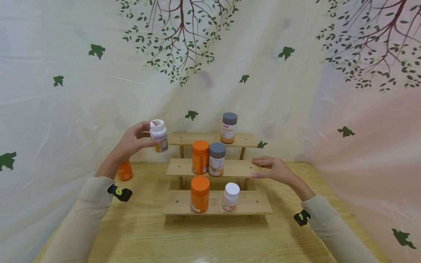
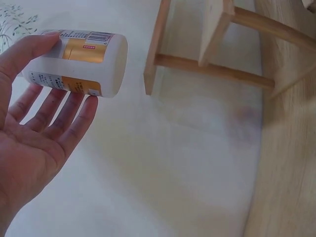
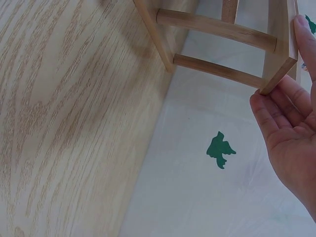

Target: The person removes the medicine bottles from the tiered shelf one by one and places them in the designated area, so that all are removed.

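My left hand (image 1: 133, 140) holds a white pill bottle (image 1: 159, 136) between thumb and fingers, left of the top tier of a wooden three-tier rack (image 1: 177, 208). The left wrist view shows the bottle's white and gold label and bare base, apart from the rack. My right hand (image 1: 274, 170) grips the right end of the rack's middle board, thumb on one side and fingers on the other. On that board an orange bottle (image 1: 200, 157) stands beside a grey-capped bottle (image 1: 217, 160). Another grey-capped bottle (image 1: 228, 128) is on the top board.
An orange bottle (image 1: 200, 195) and a small white bottle (image 1: 231, 198) stand on the lowest board. Partly behind my left wrist, one more orange bottle (image 1: 125, 171) stands on the wooden table (image 1: 210, 241). A leaf-patterned curtain (image 1: 98, 87) hangs behind and at the sides.
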Demonstrator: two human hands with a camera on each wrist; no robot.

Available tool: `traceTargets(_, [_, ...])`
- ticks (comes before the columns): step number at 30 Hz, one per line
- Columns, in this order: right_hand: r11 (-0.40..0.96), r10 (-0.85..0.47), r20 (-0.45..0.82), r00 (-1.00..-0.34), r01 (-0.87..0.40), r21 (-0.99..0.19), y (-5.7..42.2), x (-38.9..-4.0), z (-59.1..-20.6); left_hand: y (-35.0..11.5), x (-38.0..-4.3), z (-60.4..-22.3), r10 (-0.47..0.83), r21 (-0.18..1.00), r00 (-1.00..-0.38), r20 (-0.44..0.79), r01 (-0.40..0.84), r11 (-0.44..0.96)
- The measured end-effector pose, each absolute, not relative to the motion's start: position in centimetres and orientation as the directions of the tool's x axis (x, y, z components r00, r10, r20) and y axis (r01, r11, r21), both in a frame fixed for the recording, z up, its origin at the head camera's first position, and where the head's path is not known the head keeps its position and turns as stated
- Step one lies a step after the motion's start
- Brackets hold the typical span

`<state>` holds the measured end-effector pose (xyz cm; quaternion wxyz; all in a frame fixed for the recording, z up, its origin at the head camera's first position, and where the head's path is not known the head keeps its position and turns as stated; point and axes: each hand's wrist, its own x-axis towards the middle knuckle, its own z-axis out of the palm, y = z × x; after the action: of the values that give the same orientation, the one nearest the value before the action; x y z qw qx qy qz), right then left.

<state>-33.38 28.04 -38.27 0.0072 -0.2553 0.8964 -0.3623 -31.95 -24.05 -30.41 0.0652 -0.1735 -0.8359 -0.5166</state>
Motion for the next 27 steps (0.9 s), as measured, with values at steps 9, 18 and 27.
traceTargets(9, [0.616,-0.457,0.172,-0.872,-0.451,-0.646,28.2,-33.6,-38.5,-26.2,-31.6,-33.2,0.153,0.836,-0.943,0.295,0.332,0.436])
traceTargets(18, [0.611,-0.459,0.163,-0.873,-0.444,-0.655,28.3,-33.5,-38.6,-27.2,-31.4,-36.7,0.068,0.821,-0.944,0.323,0.315,0.476])
traceTargets(27, [0.606,-0.460,0.170,-0.872,-0.448,-0.657,28.2,-33.5,-38.6,-27.8,-31.1,-39.0,0.014,0.807,-0.951,0.310,0.271,0.525])
